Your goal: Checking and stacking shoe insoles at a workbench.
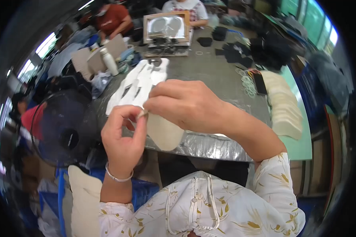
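Observation:
Both hands meet over the near edge of a grey worktable (209,75). My right hand (186,104) pinches the top edge of a beige, rounded flat piece (164,132) that hangs below it. My left hand (122,138), with a silver bangle on the wrist, grips the same edge from the left, thumb and fingers closed on a small strip at the corner. Just behind the hands lie several white cut pieces (140,85) fanned out on the table.
A stack of beige pieces (284,108) sits at the table's right, next to green rubber bands (247,85) and black pieces (235,53). A white bottle (108,61) and a framed press (166,27) stand farther back. A black fan (63,128) is on the left. People sit beyond.

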`<state>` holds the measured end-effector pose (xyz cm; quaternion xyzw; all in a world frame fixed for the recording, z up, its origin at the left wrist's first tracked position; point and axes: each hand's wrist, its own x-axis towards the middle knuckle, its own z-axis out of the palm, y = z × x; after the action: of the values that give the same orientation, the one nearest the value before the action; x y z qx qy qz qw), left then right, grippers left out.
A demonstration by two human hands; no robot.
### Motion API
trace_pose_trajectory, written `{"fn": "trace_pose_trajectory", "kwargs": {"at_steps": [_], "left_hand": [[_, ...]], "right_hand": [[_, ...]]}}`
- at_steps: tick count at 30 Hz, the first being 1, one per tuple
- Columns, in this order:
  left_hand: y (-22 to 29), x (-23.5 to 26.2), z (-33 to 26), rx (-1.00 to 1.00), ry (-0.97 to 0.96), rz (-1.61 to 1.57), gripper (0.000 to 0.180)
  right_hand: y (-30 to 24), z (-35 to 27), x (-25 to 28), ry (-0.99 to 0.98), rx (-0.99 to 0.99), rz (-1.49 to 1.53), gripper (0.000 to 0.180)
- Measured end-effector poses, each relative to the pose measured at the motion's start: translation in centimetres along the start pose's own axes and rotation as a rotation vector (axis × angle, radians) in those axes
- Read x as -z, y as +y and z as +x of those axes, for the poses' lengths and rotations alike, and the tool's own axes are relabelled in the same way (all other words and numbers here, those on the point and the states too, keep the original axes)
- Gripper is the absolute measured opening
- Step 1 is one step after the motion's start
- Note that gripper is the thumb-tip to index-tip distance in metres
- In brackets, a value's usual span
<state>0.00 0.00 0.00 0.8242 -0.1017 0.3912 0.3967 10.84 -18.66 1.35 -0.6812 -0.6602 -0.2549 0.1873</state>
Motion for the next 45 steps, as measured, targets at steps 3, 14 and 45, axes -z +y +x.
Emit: {"fn": "trace_pose_trajectory", "kwargs": {"at_steps": [3, 14, 45], "left_hand": [[0.6, -7.0, 0.7, 0.066, 0.094, -0.162, 0.014], [2.1, -12.3, 2.9, 0.08, 0.098, -0.484, 0.018], [-16.8, -19.1, -6.3, 1.149, -0.524, -0.456, 0.018]], "right_hand": [[2.5, -6.8, 1.7, 0.245, -0.238, 0.284, 0.068], [1.5, -27.5, -4.9, 0.725, -1.507, 1.147, 0.062], [5.1, -37.5, -2.6, 0.196, -1.814, 0.958, 0.029]]}}
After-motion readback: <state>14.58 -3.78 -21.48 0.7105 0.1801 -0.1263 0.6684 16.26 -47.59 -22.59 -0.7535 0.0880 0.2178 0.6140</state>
